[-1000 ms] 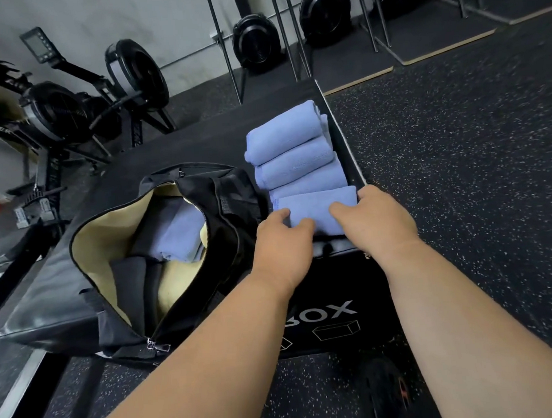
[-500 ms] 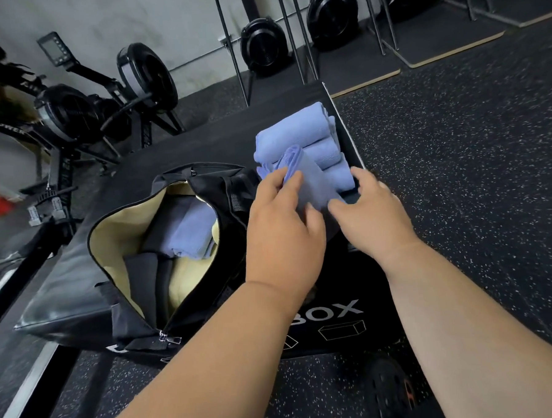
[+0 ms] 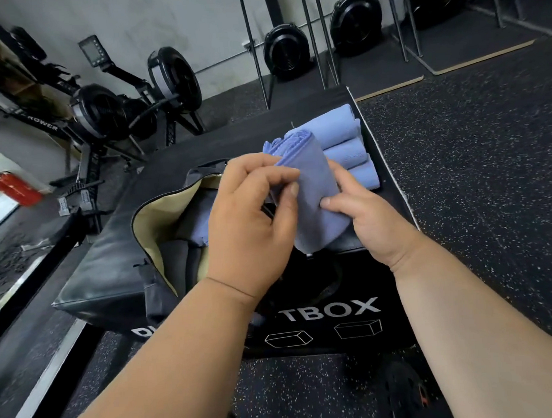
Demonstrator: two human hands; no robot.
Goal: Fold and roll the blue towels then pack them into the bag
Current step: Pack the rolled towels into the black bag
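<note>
A black padded box (image 3: 322,315), lettered "TBOX" on its front face, is standing on the speckled floor (image 3: 474,166) and carrying an open black bag (image 3: 118,274) beside three rolled blue towels (image 3: 344,141).

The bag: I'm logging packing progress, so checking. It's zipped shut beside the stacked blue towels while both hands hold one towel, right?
Not quite. The head view shows the bag open, its tan lining and a packed towel visible. Both the left hand and right hand hold one towel beside the stacked towels.
</note>
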